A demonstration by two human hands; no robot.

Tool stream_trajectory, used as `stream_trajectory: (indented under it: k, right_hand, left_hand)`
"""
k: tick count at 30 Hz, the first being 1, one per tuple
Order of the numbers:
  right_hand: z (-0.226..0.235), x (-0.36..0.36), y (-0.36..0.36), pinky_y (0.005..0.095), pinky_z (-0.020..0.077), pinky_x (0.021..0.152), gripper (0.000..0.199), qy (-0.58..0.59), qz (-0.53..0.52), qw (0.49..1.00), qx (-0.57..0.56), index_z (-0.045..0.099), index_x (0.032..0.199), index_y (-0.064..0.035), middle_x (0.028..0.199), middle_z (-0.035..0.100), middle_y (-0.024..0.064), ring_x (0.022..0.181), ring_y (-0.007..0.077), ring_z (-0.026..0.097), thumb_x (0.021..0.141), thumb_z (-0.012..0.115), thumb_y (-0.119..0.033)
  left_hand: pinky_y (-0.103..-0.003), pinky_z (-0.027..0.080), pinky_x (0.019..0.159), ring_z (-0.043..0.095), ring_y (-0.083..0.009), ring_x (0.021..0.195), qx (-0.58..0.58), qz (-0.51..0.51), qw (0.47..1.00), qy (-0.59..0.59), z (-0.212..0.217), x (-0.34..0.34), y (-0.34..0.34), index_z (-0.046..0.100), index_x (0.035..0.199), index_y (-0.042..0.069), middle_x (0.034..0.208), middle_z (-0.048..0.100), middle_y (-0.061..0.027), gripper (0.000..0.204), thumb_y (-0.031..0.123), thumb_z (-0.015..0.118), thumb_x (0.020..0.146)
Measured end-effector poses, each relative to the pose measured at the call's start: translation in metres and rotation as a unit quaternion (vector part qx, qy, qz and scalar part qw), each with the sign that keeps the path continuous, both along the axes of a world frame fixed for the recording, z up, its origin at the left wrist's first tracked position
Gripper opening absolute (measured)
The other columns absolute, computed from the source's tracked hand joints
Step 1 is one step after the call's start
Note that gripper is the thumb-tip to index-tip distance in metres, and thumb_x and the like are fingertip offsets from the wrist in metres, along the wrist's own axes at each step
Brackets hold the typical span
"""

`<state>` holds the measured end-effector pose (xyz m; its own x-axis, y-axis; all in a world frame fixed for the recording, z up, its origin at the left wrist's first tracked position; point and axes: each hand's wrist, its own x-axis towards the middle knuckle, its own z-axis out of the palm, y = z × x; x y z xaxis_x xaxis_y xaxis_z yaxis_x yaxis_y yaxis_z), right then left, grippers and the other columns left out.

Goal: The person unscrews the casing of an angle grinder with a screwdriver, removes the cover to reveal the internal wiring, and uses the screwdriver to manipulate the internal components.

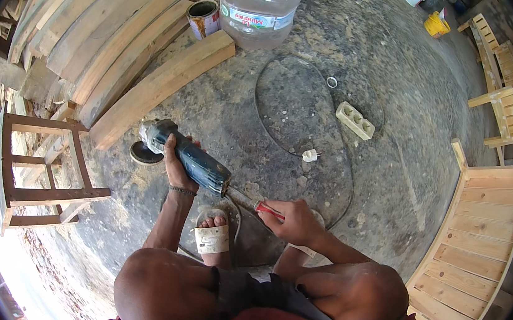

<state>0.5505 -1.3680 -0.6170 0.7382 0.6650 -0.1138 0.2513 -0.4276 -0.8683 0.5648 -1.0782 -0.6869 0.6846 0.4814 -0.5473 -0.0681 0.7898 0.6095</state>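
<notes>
My left hand (pixel 179 167) is wrapped round the dark blue body of an angle grinder (pixel 203 165), whose metal head and round disc point away to the left. In my right hand (pixel 301 223) is a red-handled screwdriver (pixel 268 209), closed in the fingers. Its shaft runs left to the rear end of the grinder; whether the tip touches a screw there cannot be made out. A dark cord hangs below the grinder by my sandalled foot (pixel 213 238). Farther ahead on the floor lies a white plug (pixel 311 156) on a looping cable.
A pale socket strip (pixel 355 121) and a small ring (pixel 331 82) lie ahead. Wooden planks (pixel 164 91), a paint can (pixel 203 18) and a large water bottle (pixel 258 10) stand far left to centre. A wooden frame (pixel 49 169) is at left, a slatted wooden piece (pixel 479 239) at right.
</notes>
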Motion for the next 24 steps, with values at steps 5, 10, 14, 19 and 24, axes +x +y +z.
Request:
stream_trajectory:
  k: [5,10,14,19,24]
  right_hand:
    - [0.011,0.0,0.005,0.0288,0.0495,0.048,0.03,-0.244,0.053,0.967,-0.055,0.067,0.115,-0.0067,0.074,0.061,0.0051,0.064,0.0111,0.061,0.094,0.062,-0.027]
    - [0.019,0.009,0.006,0.0257,0.0475,0.048,0.039,0.508,-0.092,0.829,0.213,0.059,0.129,-0.0109,0.087,0.062,0.0064,0.066,0.0102,0.06,0.094,0.06,-0.027]
    - [0.007,0.009,-0.005,0.0215,0.0417,0.044,0.049,0.713,-0.085,0.64,0.274,0.046,0.143,-0.0116,0.098,0.06,0.0096,0.058,0.0087,0.054,0.097,0.055,-0.022]
    - [0.009,0.013,-0.002,0.0245,0.0449,0.044,0.042,0.42,-0.079,0.876,0.224,0.055,0.138,-0.0091,0.084,0.065,0.008,0.05,0.0082,0.054,0.097,0.056,-0.021]
    - [0.008,0.006,0.005,0.0325,0.0549,0.054,0.036,-0.205,0.026,0.978,-0.025,0.066,0.124,-0.0059,0.09,0.072,0.0112,0.058,0.0255,0.067,0.09,0.065,-0.016]
  left_hand:
    - [-0.036,0.057,0.07,0.065,-0.0228,0.074,-0.003,-0.003,1.0,-0.022,-0.001,0.001,0.018,0.059,0.101,0.001,0.082,0.065,-0.0112,0.053,0.051,0.069,0.086]
    - [-0.034,0.058,0.069,0.066,-0.023,0.073,-0.012,-0.01,0.998,-0.057,0.006,0.01,0.026,0.06,0.099,0.001,0.082,0.065,-0.0111,0.053,0.052,0.069,0.086]
    - [-0.034,0.058,0.069,0.066,-0.0229,0.074,0.006,-0.012,0.998,-0.064,0.022,0.008,0.017,0.061,0.097,0.001,0.082,0.065,-0.0113,0.052,0.051,0.068,0.087]
    - [-0.034,0.057,0.071,0.065,-0.0229,0.078,-0.046,0.002,0.997,-0.068,0.01,0.01,0.014,0.061,0.099,0.001,0.083,0.065,-0.0104,0.051,0.051,0.068,0.087]
    - [-0.034,0.056,0.071,0.064,-0.0229,0.076,0.078,0.046,0.996,0.001,0.019,0.009,0.001,0.06,0.1,0.002,0.082,0.064,-0.0109,0.052,0.052,0.068,0.086]
